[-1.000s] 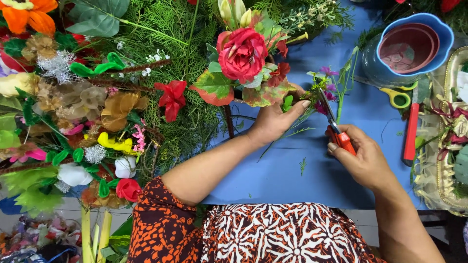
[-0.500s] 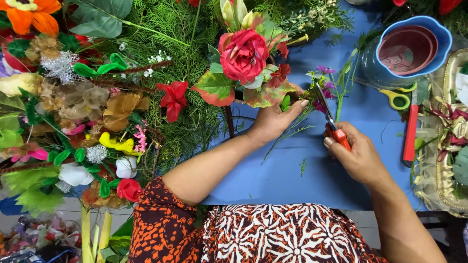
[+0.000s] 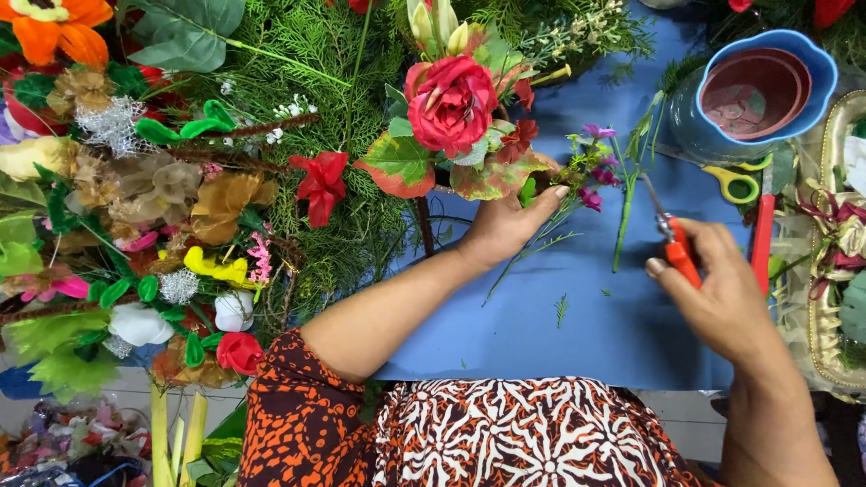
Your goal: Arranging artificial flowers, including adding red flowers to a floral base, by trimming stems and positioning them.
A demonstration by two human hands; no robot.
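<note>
My left hand (image 3: 505, 225) grips a bunch of artificial flowers over a blue table (image 3: 577, 334): a big red rose (image 3: 451, 104) with green and red leaves, plus a thin sprig of small purple flowers (image 3: 591, 167) sticking out to the right. My right hand (image 3: 722, 289) holds orange-handled snips (image 3: 672, 239) with the blades pointing up and left, a little apart from the sprig. A cut green stem (image 3: 624, 216) lies on the table between the two hands.
A heap of artificial flowers and fern greenery (image 3: 180, 180) fills the left side. A blue scalloped pot (image 3: 758, 90) holding a pink inner pot stands at the back right, with yellow-handled scissors (image 3: 735, 185) and a red-handled tool (image 3: 762, 239) beside it. A tray of ribbons (image 3: 839, 271) sits far right.
My right hand has drawn the snips back to the right, away from the purple sprig. A green stem now lies on the table. My left hand stays on the bunch.
</note>
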